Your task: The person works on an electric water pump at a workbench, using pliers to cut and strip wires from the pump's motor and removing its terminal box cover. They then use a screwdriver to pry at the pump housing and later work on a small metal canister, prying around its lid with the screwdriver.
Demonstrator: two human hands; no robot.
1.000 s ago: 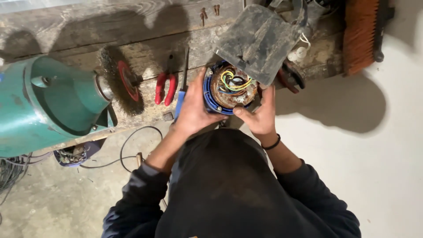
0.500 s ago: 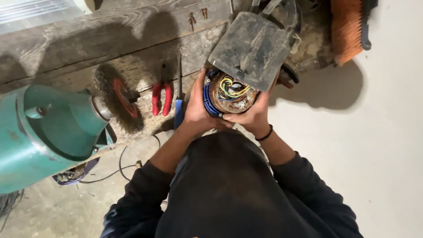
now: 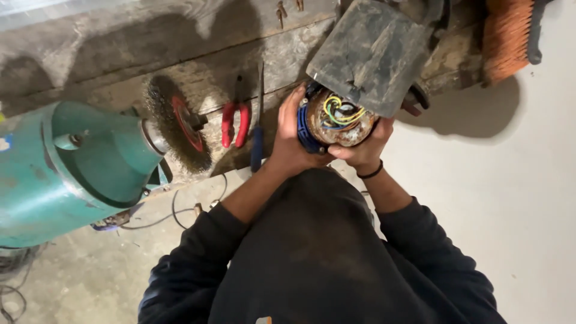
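Both hands grip a round electric motor stator [image 3: 339, 117] with copper windings, a blue outer ring and yellow and green wires showing at its open end. My left hand [image 3: 293, 144] wraps its left side over the blue ring. My right hand [image 3: 363, 150], with a black band at the wrist, cups its lower right side. A grey, dusty box-shaped housing [image 3: 372, 51] sits directly above and partly covers the stator's top.
A worn wooden bench [image 3: 180, 54] runs across the top. On it lie red-handled pliers [image 3: 235, 125] and a blue-handled screwdriver [image 3: 257, 141]. A green bench grinder [image 3: 72, 168] with a wire wheel [image 3: 180, 129] stands left. An orange brush [image 3: 505, 36] is top right. Cables lie on the concrete floor [image 3: 78, 282].
The view has shifted, so the bench and tools appear lower and more to the right. Both hands keep hold of the stator, pressed closer under the grey housing.
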